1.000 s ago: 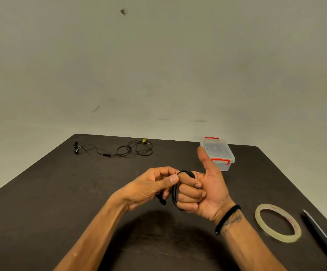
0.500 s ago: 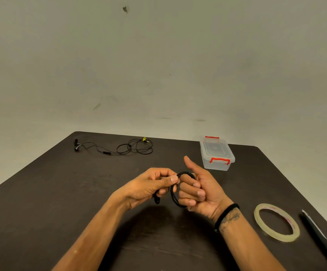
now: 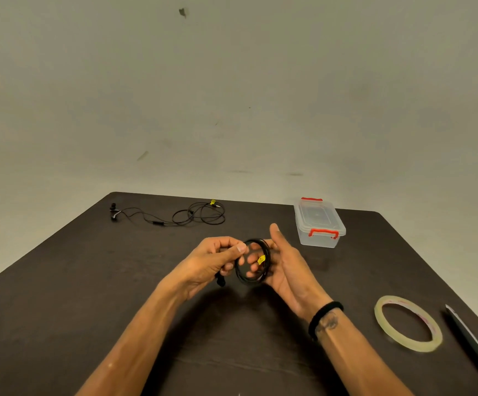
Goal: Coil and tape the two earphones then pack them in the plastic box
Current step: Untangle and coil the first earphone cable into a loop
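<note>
Both hands hold a coiled black earphone above the middle of the dark tabletop.

The left hand [image 3: 212, 260] pinches the upper left of the coiled earphone [image 3: 251, 262] between thumb and forefinger, its other fingers curled under, with a dark earbud end hanging just below it; the right hand [image 3: 285, 262] cradles the coil's right side, fingers loosely bent through the ring and thumb raised; a small yellow tag [image 3: 261, 260] shows on the coil; a black band [image 3: 324, 317] circles the right wrist; the second earphone [image 3: 186, 217] lies loose and uncoiled at the far left of the tabletop [image 3: 60, 295]; the plastic box [image 3: 319, 222], lid on with red clips, stands at the far right, well apart from the hands; a tape roll [image 3: 407, 323] lies flat near the right edge, with dark scissors [image 3: 473, 347] just beside it.
</note>
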Available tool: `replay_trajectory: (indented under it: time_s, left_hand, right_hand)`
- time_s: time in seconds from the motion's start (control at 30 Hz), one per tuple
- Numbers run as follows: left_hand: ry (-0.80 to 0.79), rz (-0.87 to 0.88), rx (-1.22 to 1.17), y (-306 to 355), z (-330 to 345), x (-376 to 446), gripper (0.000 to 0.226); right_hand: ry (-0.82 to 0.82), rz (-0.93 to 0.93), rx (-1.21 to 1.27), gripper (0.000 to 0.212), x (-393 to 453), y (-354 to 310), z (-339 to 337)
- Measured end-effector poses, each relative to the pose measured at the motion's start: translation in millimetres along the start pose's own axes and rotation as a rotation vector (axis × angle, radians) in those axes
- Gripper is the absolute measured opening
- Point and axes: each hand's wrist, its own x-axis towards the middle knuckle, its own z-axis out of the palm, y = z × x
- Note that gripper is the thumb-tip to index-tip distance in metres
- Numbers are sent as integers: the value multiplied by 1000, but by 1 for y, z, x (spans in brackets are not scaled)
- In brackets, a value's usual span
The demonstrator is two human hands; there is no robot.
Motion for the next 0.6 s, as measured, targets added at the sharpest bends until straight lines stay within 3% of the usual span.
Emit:
replay_trajectory:
  time_s: [0.07,0.23,0.6]
  left_hand:
    - [17,-8,-10,0,-2,0,17]
    - [90,-27,-22,-1,-4,2,17]
    - [58,-82,-32,6,-9,-3,23]
  right_hand:
    - [23,-35,-69,58,1,0,-1]
    - [65,-145,-368,25,-4,-4,-5]
    - [18,-110,-396,16,-6,-12,-18]
